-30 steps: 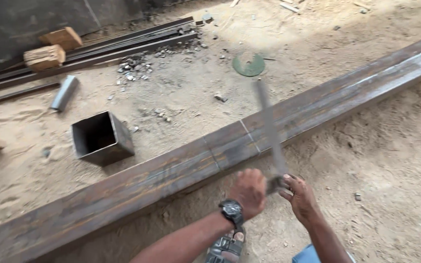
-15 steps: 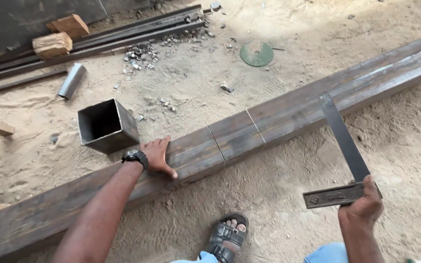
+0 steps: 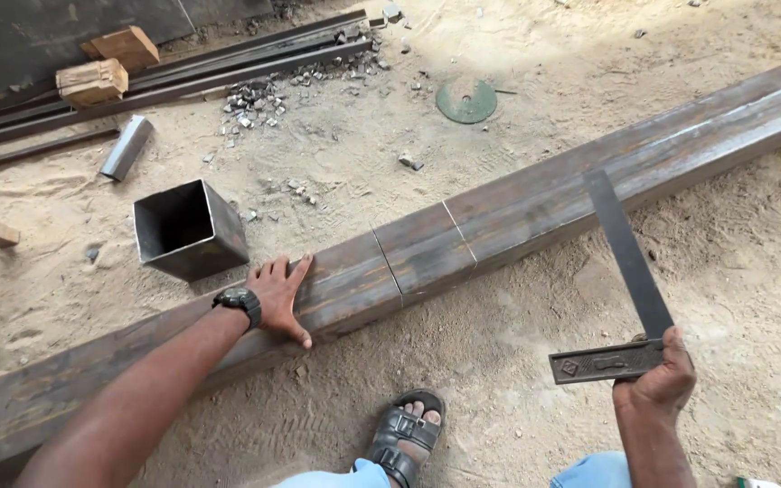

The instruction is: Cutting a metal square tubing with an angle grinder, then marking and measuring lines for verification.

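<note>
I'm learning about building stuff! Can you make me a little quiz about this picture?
1. True or false: the left hand lies flat on the long steel beam.
2. What does the right hand hold? A) a hammer B) a metal square C) a saw
3. What shape is the opening of the short tube piece standing on the sand behind the beam?

Key
1. True.
2. B; the hand grips it at the thick end, off the beam, with the blade pointing up towards the beam.
3. Square.
</note>
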